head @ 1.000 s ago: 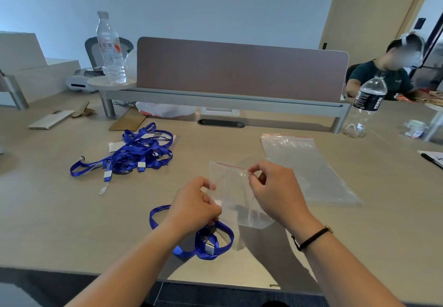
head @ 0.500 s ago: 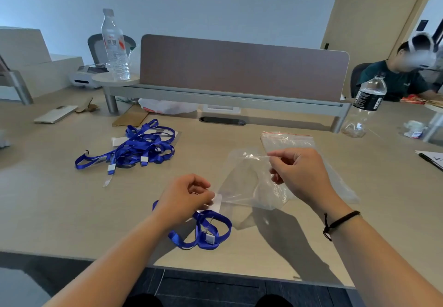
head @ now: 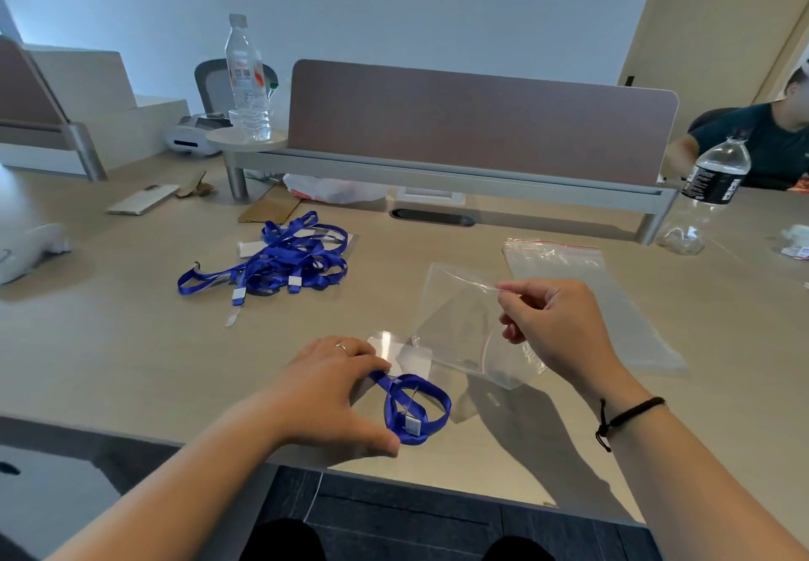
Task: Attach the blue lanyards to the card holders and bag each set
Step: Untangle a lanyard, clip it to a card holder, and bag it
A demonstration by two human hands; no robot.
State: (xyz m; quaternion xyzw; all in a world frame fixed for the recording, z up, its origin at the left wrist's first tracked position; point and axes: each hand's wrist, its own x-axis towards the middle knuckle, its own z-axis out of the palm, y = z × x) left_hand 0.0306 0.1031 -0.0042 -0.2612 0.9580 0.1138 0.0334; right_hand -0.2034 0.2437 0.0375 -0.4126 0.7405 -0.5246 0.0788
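Clearly the right hand (head: pixel 552 327) pinches the thin, slippery bag (head: pixel 464 328) at its rim; the left hand (head: pixel 332 394), at 9 o'clock of it, holds the soft lanyard (head: pixel 416 407) in its grip.

Right hand (head: pixel 553 333) pinches a clear bag (head: pixel 464 328); left hand (head: pixel 332 394) grips the lanyard (head: pixel 416 407).
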